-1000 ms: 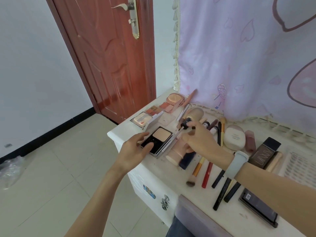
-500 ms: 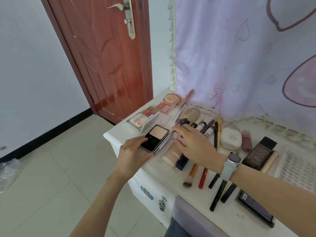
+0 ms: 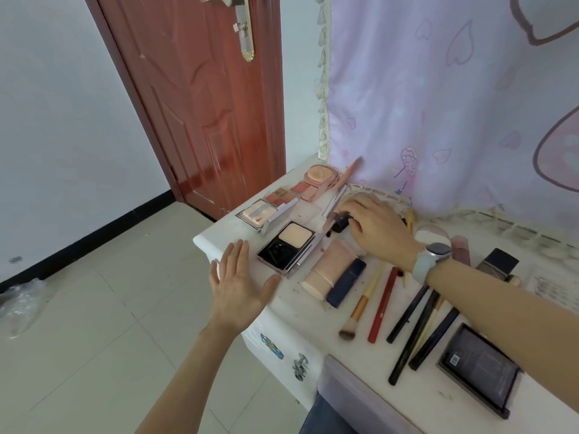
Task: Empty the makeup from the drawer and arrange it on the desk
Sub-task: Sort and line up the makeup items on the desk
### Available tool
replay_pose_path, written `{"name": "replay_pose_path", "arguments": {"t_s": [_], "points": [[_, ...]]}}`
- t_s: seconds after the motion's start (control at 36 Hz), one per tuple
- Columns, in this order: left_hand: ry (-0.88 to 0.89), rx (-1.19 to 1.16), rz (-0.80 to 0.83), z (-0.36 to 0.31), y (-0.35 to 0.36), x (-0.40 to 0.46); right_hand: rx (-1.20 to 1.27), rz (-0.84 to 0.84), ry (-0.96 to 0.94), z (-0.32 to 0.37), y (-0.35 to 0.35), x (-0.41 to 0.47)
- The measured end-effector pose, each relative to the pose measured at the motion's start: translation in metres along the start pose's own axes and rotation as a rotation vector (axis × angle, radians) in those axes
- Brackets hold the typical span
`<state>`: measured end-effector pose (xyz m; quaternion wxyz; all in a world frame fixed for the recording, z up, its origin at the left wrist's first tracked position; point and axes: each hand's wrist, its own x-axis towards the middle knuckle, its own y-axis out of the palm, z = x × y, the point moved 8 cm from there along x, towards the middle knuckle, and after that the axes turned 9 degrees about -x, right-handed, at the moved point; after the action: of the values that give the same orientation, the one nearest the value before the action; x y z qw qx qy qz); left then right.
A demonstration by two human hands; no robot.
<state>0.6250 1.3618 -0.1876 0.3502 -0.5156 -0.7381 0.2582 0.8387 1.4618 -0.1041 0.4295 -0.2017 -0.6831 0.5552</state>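
Makeup lies spread over the white desk (image 3: 291, 311). My right hand (image 3: 377, 230) reaches to the back of the desk and pinches a small dark-capped bottle (image 3: 341, 220) low over the top, beside a silver pen. My left hand (image 3: 239, 283) hovers with straight fingers at the desk's left corner, just apart from the open black powder compact (image 3: 286, 245). A pink tube (image 3: 329, 267) and a navy tube (image 3: 346, 283) lie side by side right of the compact. A brush (image 3: 363, 303), a red pencil (image 3: 383, 305) and black pencils (image 3: 407, 311) lie in a row under my right forearm.
Eyeshadow palettes (image 3: 269, 211) and a round blush compact (image 3: 319, 176) sit at the back left corner. A black palette (image 3: 479, 369) lies at the front right. The pale drawer (image 3: 351, 386) stands pulled out below the desk edge. A pink curtain hangs behind; a red door stands left.
My left hand has let go of the black compact and drawn back, fingers spread. My right hand has carried the dark-capped bottle farther back and down to the desk.
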Motion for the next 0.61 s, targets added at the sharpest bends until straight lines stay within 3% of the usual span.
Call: {"name": "replay_pose_path", "arguments": {"t_s": [0.22, 0.39, 0.61], "points": [[-0.035, 0.107, 0.045, 0.004, 0.003, -0.002, -0.346, 0.263, -0.256, -0.002, 0.036, 0.024], [-0.035, 0.138, 0.028, 0.005, 0.003, -0.003, -0.444, 0.211, -0.355, 0.001, 0.036, 0.023], [-0.029, 0.124, 0.007, 0.004, 0.002, -0.002, -0.364, 0.079, -0.382, -0.009, 0.017, -0.008]]}}
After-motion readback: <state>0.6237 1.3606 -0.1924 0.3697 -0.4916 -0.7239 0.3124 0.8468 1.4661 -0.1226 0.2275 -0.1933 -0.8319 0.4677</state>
